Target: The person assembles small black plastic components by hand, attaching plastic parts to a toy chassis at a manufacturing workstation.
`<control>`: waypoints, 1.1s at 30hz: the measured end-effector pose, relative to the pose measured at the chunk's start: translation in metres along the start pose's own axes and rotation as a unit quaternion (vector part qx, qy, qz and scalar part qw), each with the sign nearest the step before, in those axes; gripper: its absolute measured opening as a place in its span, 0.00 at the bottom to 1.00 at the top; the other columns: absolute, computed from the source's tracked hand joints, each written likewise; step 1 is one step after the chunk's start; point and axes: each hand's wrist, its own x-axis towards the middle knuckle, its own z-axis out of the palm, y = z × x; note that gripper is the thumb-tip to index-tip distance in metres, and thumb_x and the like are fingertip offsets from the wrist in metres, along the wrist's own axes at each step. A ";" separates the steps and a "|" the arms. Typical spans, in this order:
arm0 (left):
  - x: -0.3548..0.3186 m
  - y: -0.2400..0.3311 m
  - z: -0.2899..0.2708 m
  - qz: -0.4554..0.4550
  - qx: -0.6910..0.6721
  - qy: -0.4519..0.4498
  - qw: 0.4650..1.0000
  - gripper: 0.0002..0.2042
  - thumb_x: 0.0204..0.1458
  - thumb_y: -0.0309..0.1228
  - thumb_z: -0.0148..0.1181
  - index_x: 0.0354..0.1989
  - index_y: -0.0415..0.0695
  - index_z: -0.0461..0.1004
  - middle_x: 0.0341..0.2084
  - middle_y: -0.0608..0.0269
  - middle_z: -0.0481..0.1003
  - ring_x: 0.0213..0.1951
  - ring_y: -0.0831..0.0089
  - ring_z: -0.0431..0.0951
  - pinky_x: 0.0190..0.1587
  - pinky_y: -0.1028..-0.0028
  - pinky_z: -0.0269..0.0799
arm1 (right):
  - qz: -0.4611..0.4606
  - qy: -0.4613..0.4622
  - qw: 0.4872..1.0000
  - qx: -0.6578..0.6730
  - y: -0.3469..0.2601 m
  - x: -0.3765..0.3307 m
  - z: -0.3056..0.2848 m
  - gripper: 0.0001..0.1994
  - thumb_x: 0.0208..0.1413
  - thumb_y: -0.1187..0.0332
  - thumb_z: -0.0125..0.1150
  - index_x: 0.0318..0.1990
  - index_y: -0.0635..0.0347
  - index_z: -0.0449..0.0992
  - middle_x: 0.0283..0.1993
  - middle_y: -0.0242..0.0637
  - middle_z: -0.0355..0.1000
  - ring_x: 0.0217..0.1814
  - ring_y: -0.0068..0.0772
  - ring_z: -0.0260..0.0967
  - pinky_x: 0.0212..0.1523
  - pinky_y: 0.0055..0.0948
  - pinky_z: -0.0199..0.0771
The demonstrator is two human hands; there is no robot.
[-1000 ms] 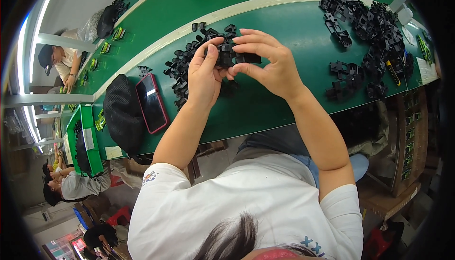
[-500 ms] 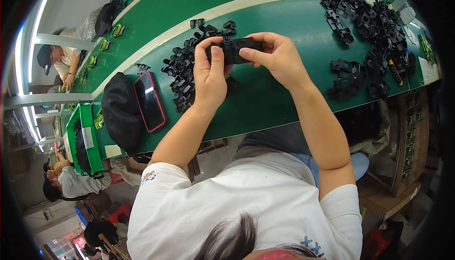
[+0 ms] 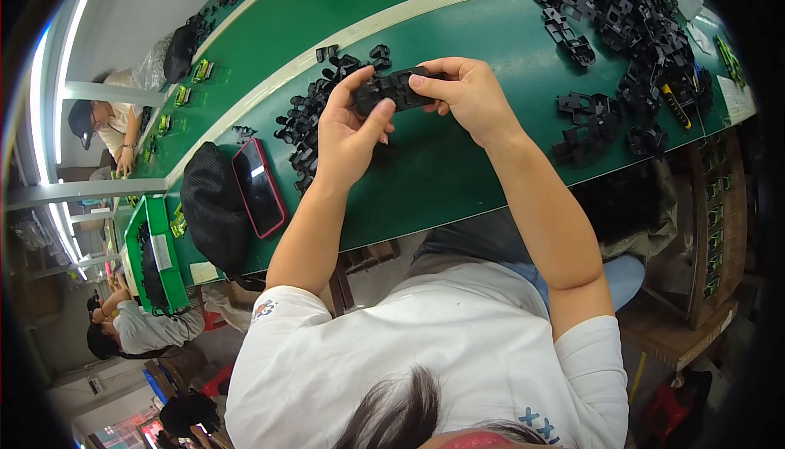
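Between my two hands is a black moulded plastic part, held up over the green table. My left hand grips its left end, thumb at the near side and fingers behind. On its right end, the thumb of my right hand presses on top while the fingers curl beneath. Behind and beside my left hand lies a pile of small black plastic pieces. Off to the right is a large heap of bigger black plastic frames, with a few separate frames nearer me.
Left on the green table lie a phone with a red-pink edge and a black mesh bag. A green bin stands beyond. A yellow-black cutter rests by the right heap. Another person works at far left.
My left thumb has shifted from the part's face to its near lower edge, and the part has tilted slightly. The whole view has turned a little.
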 end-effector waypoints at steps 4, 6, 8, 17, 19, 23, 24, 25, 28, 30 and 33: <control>0.005 0.000 -0.011 0.045 0.085 -0.038 0.995 0.29 0.45 0.21 0.67 0.56 0.35 0.63 0.38 0.60 0.73 0.38 0.77 0.76 0.38 0.79 0.75 | -0.035 -0.016 0.999 0.025 0.001 0.003 0.002 0.12 0.51 0.68 0.65 0.40 0.67 0.78 0.30 0.34 0.75 0.24 0.18 0.67 0.25 0.16 0.65; 0.003 0.005 -0.012 0.032 0.133 -0.058 0.989 0.28 0.43 0.19 0.68 0.55 0.35 0.65 0.44 0.61 0.72 0.46 0.75 0.74 0.48 0.74 0.72 | -0.004 -0.008 0.999 0.037 -0.002 0.002 -0.001 0.11 0.54 0.67 0.62 0.39 0.67 0.78 0.29 0.33 0.74 0.24 0.19 0.67 0.25 0.16 0.65; 0.005 0.009 -0.013 0.002 0.186 -0.069 0.980 0.26 0.43 0.21 0.69 0.53 0.36 0.67 0.43 0.61 0.73 0.45 0.76 0.74 0.48 0.75 0.70 | -0.007 -0.023 0.999 0.026 0.002 0.008 -0.004 0.14 0.56 0.63 0.60 0.40 0.68 0.77 0.30 0.33 0.74 0.25 0.19 0.68 0.25 0.16 0.66; 0.177 0.025 -0.116 0.161 0.422 0.078 0.889 0.24 0.42 0.40 0.71 0.45 0.38 0.75 0.40 0.54 0.74 0.42 0.67 0.75 0.44 0.71 0.71 | -0.080 0.137 0.986 -0.043 0.008 0.003 -0.001 0.19 0.53 0.60 0.65 0.42 0.69 0.73 0.29 0.35 0.72 0.26 0.20 0.67 0.29 0.22 0.70; 0.250 -0.017 -0.154 0.130 0.439 0.136 0.879 0.27 0.41 0.46 0.71 0.44 0.38 0.76 0.40 0.51 0.74 0.43 0.63 0.75 0.46 0.69 0.71 | -0.083 0.143 0.984 -0.070 0.013 0.002 0.002 0.18 0.53 0.61 0.65 0.41 0.69 0.73 0.28 0.35 0.72 0.25 0.20 0.67 0.28 0.23 0.70; 0.366 -0.093 -0.225 0.085 0.555 0.191 0.805 0.32 0.37 0.59 0.68 0.44 0.45 0.78 0.44 0.46 0.72 0.47 0.51 0.71 0.54 0.59 0.66 | -0.115 0.154 0.954 -0.230 0.014 0.008 0.012 0.11 0.50 0.66 0.65 0.35 0.64 0.74 0.27 0.36 0.72 0.21 0.26 0.67 0.25 0.25 0.69; 0.388 -0.102 -0.214 0.076 0.580 0.190 0.788 0.32 0.36 0.61 0.66 0.45 0.49 0.78 0.47 0.46 0.71 0.50 0.49 0.69 0.57 0.57 0.63 | -0.124 0.168 0.942 -0.263 0.015 0.012 0.010 0.09 0.49 0.68 0.64 0.33 0.63 0.73 0.26 0.36 0.72 0.19 0.28 0.67 0.24 0.26 0.69; 0.408 -0.111 -0.213 0.067 0.611 0.199 0.764 0.32 0.37 0.63 0.64 0.46 0.54 0.78 0.51 0.47 0.67 0.54 0.48 0.65 0.58 0.56 0.61 | -0.131 0.184 0.935 -0.274 0.017 0.014 0.010 0.06 0.48 0.70 0.64 0.30 0.60 0.73 0.26 0.36 0.72 0.20 0.32 0.68 0.23 0.28 0.69; 0.462 -0.123 -0.227 0.032 0.713 0.181 0.677 0.30 0.41 0.69 0.54 0.50 0.68 0.75 0.59 0.47 0.58 0.60 0.43 0.56 0.58 0.47 0.58 | -0.169 0.193 0.916 -0.308 0.020 0.018 0.009 0.05 0.48 0.70 0.63 0.27 0.59 0.73 0.25 0.36 0.71 0.21 0.35 0.69 0.23 0.30 0.69; 0.470 -0.122 -0.200 0.057 0.759 0.238 0.604 0.36 0.41 0.69 0.53 0.54 0.60 0.72 0.55 0.43 0.60 0.54 0.41 0.61 0.52 0.49 0.65 | -0.199 0.212 0.892 -0.347 0.017 0.024 0.004 0.05 0.46 0.74 0.65 0.25 0.60 0.73 0.23 0.36 0.70 0.20 0.29 0.70 0.20 0.25 0.68; 0.449 -0.105 -0.212 0.229 0.700 0.350 0.579 0.37 0.37 0.64 0.62 0.49 0.46 0.74 0.50 0.44 0.65 0.48 0.45 0.67 0.49 0.54 0.67 | -0.225 0.196 0.885 -0.357 0.015 0.022 0.014 0.06 0.46 0.72 0.63 0.24 0.59 0.72 0.23 0.36 0.70 0.21 0.37 0.69 0.23 0.32 0.70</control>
